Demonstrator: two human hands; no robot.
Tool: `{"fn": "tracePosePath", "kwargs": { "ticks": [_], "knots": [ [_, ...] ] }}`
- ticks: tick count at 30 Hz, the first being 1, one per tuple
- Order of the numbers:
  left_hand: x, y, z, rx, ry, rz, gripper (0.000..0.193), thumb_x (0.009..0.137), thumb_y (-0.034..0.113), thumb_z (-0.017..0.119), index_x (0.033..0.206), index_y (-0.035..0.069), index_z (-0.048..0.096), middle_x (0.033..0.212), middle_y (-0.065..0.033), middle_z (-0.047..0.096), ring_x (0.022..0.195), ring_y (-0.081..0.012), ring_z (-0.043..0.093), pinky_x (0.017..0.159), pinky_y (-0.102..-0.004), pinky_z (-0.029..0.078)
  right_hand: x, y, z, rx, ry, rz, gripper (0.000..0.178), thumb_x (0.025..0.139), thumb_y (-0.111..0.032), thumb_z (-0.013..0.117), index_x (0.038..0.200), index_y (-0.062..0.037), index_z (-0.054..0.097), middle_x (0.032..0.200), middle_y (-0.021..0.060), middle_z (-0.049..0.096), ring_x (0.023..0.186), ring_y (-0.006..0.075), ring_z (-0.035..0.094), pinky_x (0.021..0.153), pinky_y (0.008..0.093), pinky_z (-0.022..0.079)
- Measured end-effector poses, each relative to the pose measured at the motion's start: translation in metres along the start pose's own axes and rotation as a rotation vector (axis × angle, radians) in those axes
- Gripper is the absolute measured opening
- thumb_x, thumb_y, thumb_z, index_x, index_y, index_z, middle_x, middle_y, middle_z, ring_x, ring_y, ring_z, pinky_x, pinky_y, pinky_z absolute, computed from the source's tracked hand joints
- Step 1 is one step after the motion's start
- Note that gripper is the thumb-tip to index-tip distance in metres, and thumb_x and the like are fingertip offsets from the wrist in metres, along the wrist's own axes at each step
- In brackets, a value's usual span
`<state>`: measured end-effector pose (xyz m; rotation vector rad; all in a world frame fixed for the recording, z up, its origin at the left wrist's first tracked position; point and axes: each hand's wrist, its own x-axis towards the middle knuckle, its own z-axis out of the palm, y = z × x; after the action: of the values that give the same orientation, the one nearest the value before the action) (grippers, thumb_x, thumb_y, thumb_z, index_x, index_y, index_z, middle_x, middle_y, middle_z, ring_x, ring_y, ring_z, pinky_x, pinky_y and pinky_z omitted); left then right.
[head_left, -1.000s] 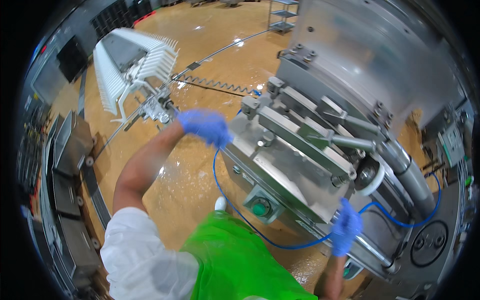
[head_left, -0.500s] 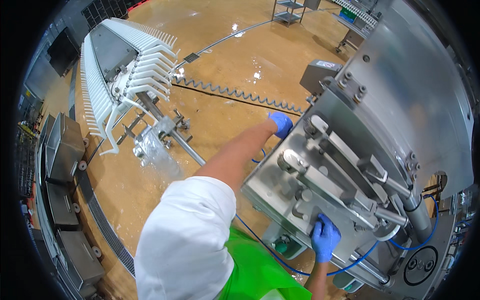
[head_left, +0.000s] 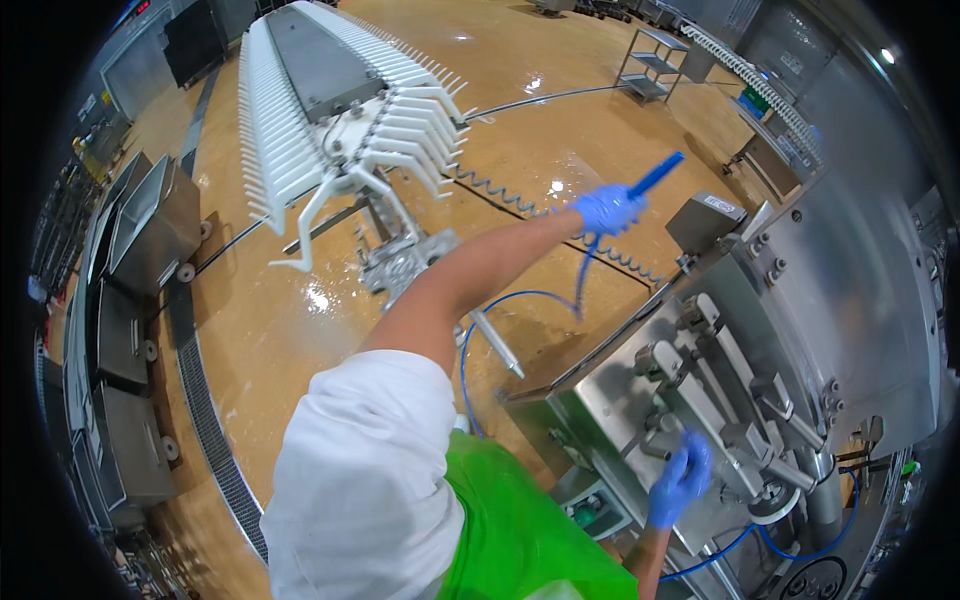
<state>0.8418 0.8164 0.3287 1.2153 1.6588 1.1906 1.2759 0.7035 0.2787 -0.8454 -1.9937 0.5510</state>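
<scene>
Stretched out ahead over the floor, my left hand (head_left: 608,210) in a blue glove is closed around a blue hose nozzle (head_left: 657,173), a straight tube pointing up and to the right. A thin blue hose (head_left: 520,293) hangs below that hand and loops toward my apron. My right hand (head_left: 683,482), also gloved in blue, is over the steel machine (head_left: 625,390), close to its metal levers (head_left: 690,400). Its fingers are loosely bent and apart, with nothing seen in them; whether they touch the machine I cannot tell.
At the upper left stands a conveyor with white prongs (head_left: 410,150) on a metal stand. Steel wheeled bins (head_left: 150,235) line the left side beside a floor drain (head_left: 205,400). A grey coiled cable (head_left: 500,195) crosses the wet floor. A shelf cart (head_left: 650,65) stands far off.
My left hand has come up from behind the machine's edge, with the hose nozzle now visible in it. My right hand has lifted off the machine's top. The view has shifted.
</scene>
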Motion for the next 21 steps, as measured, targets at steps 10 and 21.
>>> {"fn": "tracePosePath", "kwargs": {
  "ticks": [10,21],
  "knots": [
    [-0.310,-0.007,0.099,-0.025,0.135,0.546,0.036,0.095,0.022,0.052,0.126,0.004,0.051,0.114,-0.0131,0.057,0.100,-0.0223,0.056,0.088,-0.0331,0.046,0.078,-0.134,0.086,1.038,-0.736,0.248,0.018,0.076,0.007,0.058,0.091,-0.0038,0.054,0.096,0.0071,0.059,0.092,0.0145,0.057,0.085,0.0313,0.047],
    [-0.558,-0.120,0.174,-0.092,0.087,-0.321,0.064,0.097,0.056,0.032,0.080,0.001,0.059,0.073,-0.0118,0.061,0.070,-0.0246,0.057,0.071,-0.0379,0.047,-0.118,-0.027,0.225,0.748,-1.027,0.272,0.016,0.085,-0.002,0.051,0.098,-0.0040,0.060,0.095,0.0107,0.061,0.085,0.0261,0.059,0.074,0.0381,0.050]
  ]
}}
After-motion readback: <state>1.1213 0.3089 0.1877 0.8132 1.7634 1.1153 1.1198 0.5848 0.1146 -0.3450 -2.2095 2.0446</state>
